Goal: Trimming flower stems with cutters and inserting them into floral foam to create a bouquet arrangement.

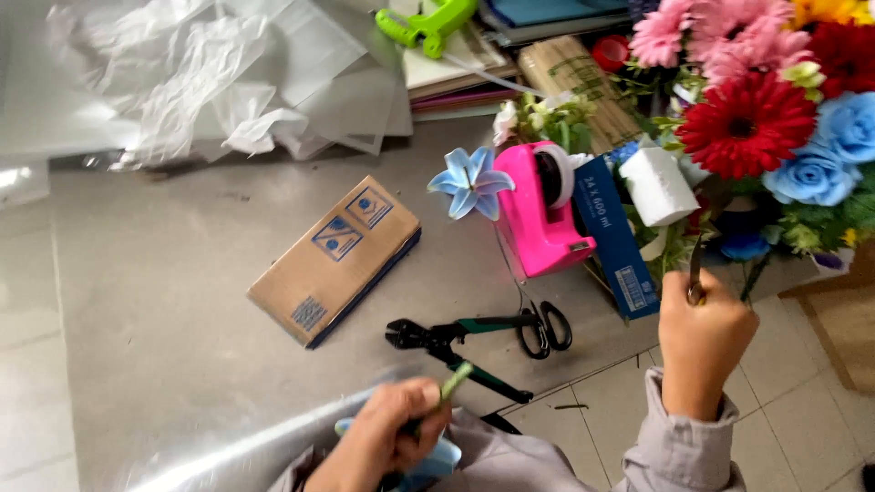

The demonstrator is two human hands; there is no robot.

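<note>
The right hand (703, 335) was closed in a fist round a dark stem (697, 260), held upright at the table's (164, 301) right edge; the stem ran up into the bouquet (775, 109) of red, pink and blue flowers. The left hand (387, 437) was low near the body, fingers closed on a green stalk (455, 381) that poked out above the thumb, with something pale blue just beneath the hand. Clear film (246, 446) lay beside it. On the table between the hands lay bolt cutters (447, 351) touching black scissors (544, 328). Behind them stood a pink tape dispenser (538, 223), a blue lily (471, 182) just to its left, and a cardboard box (335, 260) further left
</note>
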